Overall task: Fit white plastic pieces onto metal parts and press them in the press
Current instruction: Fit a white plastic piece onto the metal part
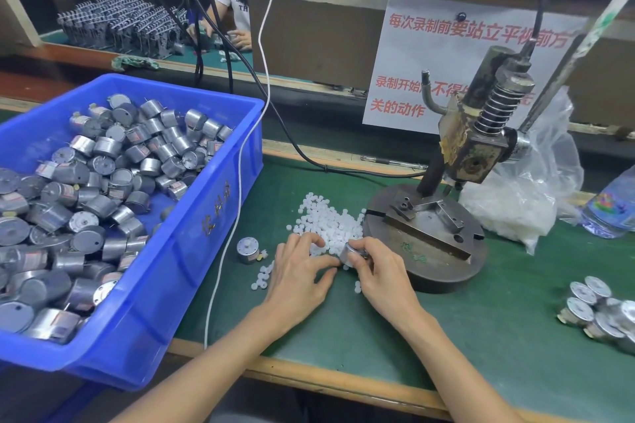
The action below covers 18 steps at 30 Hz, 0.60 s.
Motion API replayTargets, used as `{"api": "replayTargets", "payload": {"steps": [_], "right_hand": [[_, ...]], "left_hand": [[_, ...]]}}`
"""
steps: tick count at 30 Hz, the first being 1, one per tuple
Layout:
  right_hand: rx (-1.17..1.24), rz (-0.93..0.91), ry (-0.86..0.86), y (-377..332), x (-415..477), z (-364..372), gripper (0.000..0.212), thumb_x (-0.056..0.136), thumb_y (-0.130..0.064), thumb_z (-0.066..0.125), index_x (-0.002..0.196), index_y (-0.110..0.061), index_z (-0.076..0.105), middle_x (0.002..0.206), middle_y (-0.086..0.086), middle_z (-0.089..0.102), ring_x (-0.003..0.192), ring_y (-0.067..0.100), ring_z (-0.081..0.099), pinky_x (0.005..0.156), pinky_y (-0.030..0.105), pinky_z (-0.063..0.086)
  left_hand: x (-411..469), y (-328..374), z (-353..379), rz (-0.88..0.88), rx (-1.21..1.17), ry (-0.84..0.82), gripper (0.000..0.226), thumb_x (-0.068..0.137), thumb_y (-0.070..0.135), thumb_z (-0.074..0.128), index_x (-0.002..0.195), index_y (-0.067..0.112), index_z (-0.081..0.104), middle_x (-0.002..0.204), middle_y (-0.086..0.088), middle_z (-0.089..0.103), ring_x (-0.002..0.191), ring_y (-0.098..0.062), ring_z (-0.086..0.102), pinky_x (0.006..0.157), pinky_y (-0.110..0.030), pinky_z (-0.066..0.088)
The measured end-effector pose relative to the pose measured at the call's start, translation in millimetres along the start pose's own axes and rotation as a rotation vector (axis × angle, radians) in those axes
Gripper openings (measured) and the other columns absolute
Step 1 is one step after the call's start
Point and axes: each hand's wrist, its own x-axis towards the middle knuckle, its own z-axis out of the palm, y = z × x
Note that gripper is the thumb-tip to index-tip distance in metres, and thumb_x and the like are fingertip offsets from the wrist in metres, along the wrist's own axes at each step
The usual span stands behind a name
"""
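A heap of small white plastic pieces (330,220) lies on the green mat beside the press base. My right hand (376,268) grips a small round metal motor (349,252) at the heap's near edge. My left hand (299,271) rests next to it, its fingertips touching the motor and the white pieces; what they pinch is hidden. Another metal motor (248,248) stands alone to the left. The hand press (481,134) rises at the right over its round base (433,251), and its fixture holds nothing.
A blue bin (192,227) full of metal motors fills the left. Several motors (601,312) lie at the right edge. A clear bag of white pieces (522,203) and a water bottle (611,206) stand behind the press. A white cable (237,189) crosses the mat.
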Motion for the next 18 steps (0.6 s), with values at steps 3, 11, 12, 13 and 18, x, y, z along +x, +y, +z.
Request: {"api": "replayTargets", "payload": {"steps": [3,11,12,13,18], "right_hand": [[-0.026,-0.081,0.033,0.6,-3.1,0.3,0.007,0.092,-0.008,0.056,0.094,-0.012,0.061,0.090,-0.012,0.055,0.081,-0.005,0.053,0.070,0.019,0.037],[-0.190,-0.329,0.100,0.5,-10.2,5.0,0.022,0.082,-0.003,0.060,0.102,0.002,0.065,0.101,0.016,0.061,0.081,0.021,0.061,0.065,0.027,0.049],[-0.188,-0.334,0.098,0.3,-10.2,4.8,0.022,0.082,-0.002,0.060,0.103,0.003,0.065,0.101,0.016,0.061,0.080,0.023,0.063,0.065,0.027,0.050],[-0.194,-0.344,0.093,0.1,-10.1,4.8,0.022,0.082,-0.002,0.060,0.103,0.003,0.065,0.101,0.017,0.061,0.078,0.025,0.064,0.064,0.028,0.050],[-0.207,-0.365,0.059,-0.1,-9.9,4.4,0.022,0.082,-0.001,0.060,0.103,0.004,0.065,0.102,0.017,0.061,0.074,0.029,0.065,0.056,0.032,0.053]], "left_hand": [[-0.9,0.6,0.3,0.016,0.012,-0.007,0.012,0.084,0.029,0.064,0.091,0.032,0.074,0.107,0.002,0.056,0.096,-0.020,0.047,0.072,-0.025,0.019],[-0.2,0.4,3.8,0.015,-0.085,0.096,0.046,0.071,0.018,0.073,0.116,0.020,0.064,0.102,0.002,0.059,0.093,-0.011,0.042,0.075,-0.025,0.026],[-0.2,0.5,3.7,0.043,-0.095,0.089,0.049,0.071,0.016,0.072,0.118,0.021,0.063,0.102,0.003,0.060,0.092,-0.009,0.041,0.075,-0.027,0.029],[-0.5,0.4,3.7,0.058,-0.104,0.085,0.048,0.071,0.014,0.072,0.118,0.022,0.064,0.102,0.003,0.060,0.091,-0.008,0.040,0.073,-0.028,0.031],[-0.2,-1.5,4.2,0.046,-0.129,0.086,0.042,0.071,0.013,0.073,0.111,0.022,0.067,0.099,0.004,0.060,0.091,-0.009,0.040,0.073,-0.030,0.033]]}}
